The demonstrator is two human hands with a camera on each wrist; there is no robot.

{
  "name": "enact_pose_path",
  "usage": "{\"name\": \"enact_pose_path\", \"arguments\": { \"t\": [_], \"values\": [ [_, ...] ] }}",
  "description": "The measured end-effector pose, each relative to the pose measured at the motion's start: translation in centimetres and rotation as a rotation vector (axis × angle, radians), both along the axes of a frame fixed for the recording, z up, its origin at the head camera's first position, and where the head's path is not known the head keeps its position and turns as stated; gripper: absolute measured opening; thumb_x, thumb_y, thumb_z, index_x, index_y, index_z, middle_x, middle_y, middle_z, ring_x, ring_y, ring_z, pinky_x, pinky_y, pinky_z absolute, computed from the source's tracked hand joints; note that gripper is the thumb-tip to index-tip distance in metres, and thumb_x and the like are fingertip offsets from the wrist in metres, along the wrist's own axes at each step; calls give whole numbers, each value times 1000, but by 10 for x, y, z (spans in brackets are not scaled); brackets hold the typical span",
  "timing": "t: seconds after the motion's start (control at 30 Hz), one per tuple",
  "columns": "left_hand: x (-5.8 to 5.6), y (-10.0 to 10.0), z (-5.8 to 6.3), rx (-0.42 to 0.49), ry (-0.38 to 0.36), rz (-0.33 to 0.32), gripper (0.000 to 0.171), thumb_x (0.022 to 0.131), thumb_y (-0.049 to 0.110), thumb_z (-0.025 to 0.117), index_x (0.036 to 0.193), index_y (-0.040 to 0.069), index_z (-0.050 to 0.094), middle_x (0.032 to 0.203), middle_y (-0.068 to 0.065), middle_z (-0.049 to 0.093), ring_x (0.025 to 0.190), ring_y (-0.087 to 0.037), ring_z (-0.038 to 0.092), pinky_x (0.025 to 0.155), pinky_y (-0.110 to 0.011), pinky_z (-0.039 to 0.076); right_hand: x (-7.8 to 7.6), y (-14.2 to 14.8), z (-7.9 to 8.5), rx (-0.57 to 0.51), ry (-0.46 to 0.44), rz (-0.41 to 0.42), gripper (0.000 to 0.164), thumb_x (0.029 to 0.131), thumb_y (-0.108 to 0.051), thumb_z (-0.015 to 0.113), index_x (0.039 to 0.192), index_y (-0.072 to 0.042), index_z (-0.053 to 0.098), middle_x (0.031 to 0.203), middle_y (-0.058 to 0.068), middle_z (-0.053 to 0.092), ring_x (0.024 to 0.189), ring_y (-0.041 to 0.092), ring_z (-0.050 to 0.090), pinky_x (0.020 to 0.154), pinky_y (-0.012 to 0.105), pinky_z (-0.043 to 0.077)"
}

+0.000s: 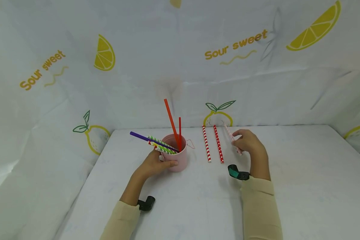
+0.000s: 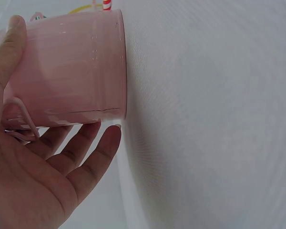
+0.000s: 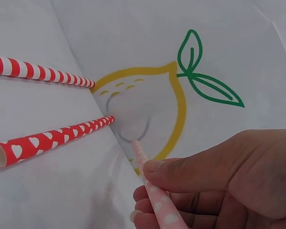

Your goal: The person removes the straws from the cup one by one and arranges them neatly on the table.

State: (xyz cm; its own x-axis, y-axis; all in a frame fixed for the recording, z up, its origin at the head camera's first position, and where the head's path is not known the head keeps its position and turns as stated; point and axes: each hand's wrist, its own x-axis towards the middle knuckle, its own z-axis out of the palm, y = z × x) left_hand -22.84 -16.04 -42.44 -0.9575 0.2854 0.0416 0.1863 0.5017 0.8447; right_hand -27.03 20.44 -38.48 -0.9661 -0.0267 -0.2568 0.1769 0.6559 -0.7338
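Observation:
My left hand [image 1: 153,165] grips a small pink metal bucket [image 1: 180,161] by its side, the thumb across the front and the fingers round the far side. Several straws lean in the bucket: a purple straw [image 1: 139,136], patterned green ones, a thick orange-red straw [image 1: 171,115] and a thin red straw [image 1: 180,128]. Between thumb and fingers my right hand [image 1: 248,141] pinches a pale pink paper straw [image 3: 168,210] with white hearts. Left of it on the table lie a red straw with white hearts [image 3: 62,139] and a red-and-white striped straw [image 1: 206,145].
A white cloth covers the table [image 1: 198,206]. Behind the table rises a white backdrop [image 1: 156,66] printed with lemons and lettering, and the far ends of the lying straws reach almost to it. The bucket's wire handle [image 1: 191,144] sticks out to the right.

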Motion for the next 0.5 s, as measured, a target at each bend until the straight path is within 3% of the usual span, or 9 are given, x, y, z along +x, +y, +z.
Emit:
{"name": "enact_pose_path", "arguments": {
  "t": [0.27,0.5],
  "values": [
    [-1,0,0,1,15,-16,84,78,39,87,148,22,44,141,0,52,136,-25,42,106,-55,42,-6,-3,-13,45,-38,-56,45,97,-10,60,138,3,49,105,22,63,65,18,60,68,34,49],
    [0,0,0,18,20,-28,85,78,39,87,148,25,43,141,3,52,137,-22,41,110,-54,37,-6,-6,-22,90,-11,-110,45,94,-12,62,136,4,52,112,24,57,84,27,56,63,31,49]
  ]
}}
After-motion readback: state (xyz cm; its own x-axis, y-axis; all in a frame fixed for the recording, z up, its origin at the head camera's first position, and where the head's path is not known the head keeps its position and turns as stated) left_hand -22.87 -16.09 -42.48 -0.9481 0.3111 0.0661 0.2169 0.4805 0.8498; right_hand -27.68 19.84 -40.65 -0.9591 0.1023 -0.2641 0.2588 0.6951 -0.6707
